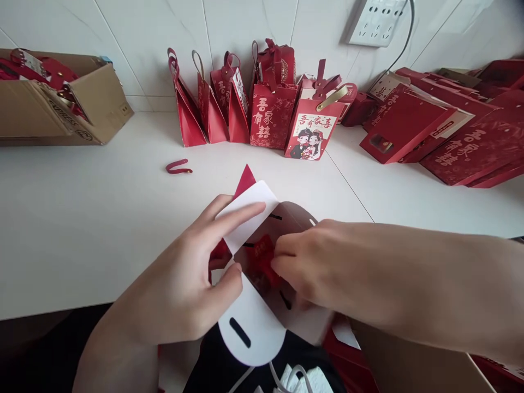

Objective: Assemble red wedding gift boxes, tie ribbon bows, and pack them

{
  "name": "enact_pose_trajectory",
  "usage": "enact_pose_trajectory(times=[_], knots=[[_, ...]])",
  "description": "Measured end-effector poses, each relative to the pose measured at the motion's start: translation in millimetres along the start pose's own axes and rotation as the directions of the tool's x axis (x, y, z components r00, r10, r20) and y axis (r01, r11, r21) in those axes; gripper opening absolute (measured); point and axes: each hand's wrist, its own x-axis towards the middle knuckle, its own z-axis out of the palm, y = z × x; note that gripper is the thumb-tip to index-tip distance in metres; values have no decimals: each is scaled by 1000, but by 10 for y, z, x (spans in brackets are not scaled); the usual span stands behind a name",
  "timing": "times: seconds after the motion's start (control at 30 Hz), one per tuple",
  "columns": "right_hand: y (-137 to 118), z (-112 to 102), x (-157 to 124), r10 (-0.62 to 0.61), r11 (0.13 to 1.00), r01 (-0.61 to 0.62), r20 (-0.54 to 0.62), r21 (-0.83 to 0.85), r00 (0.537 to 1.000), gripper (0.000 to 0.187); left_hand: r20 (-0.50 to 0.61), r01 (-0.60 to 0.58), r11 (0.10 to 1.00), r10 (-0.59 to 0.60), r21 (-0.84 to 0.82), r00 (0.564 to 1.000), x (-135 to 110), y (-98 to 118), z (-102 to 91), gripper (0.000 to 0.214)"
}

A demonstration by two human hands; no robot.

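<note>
An opened gift box [256,327], red outside and white inside, is tilted above the table's front edge with its slotted flaps spread. My left hand [192,273] grips its left side, forefinger along a white flap and thumb on the rounded flap. My right hand [301,265] reaches into the box's mouth from the right, its fingers closed at a shiny red packet [264,254]. The packet's lower part lies in the shaded inside, so its contents cannot be made out. A loose dark red strap [179,167] with a metal stud lies on the table beyond my left hand.
Finished red boxes with strap handles [273,114] stand along the tiled wall. A cardboard carton [98,101] of red items is at the left, and flat red boxes [405,128] are stacked at the right. A power socket [376,22] with a cable hangs above.
</note>
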Motion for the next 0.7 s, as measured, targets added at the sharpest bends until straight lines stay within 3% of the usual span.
enact_pose_trajectory(times=[0.07,0.13,0.2,0.27,0.4,0.53,0.7], knots=[[57,162,48,-19,989,7,-81,-144,997,30,196,-75,993,55,95,979,-11,47,-78,59],[91,238,85,-37,936,18,-48,-351,998,23,212,-151,979,119,138,970,-8,69,-103,62],[85,171,110,-14,889,32,43,-456,999,14,201,-186,970,154,154,967,-2,56,-97,62],[43,4,121,57,907,-36,38,-419,998,9,201,-176,976,148,129,968,2,25,-87,60],[-64,-267,105,185,916,-251,-224,-312,957,24,232,-115,993,113,-4,966,13,-9,-91,57],[-113,-324,52,96,906,-231,-360,-354,928,40,265,-104,992,120,-74,957,50,24,-92,58],[-140,-441,3,124,945,-252,-482,-210,868,30,334,-129,989,143,-66,932,94,19,-103,58]])
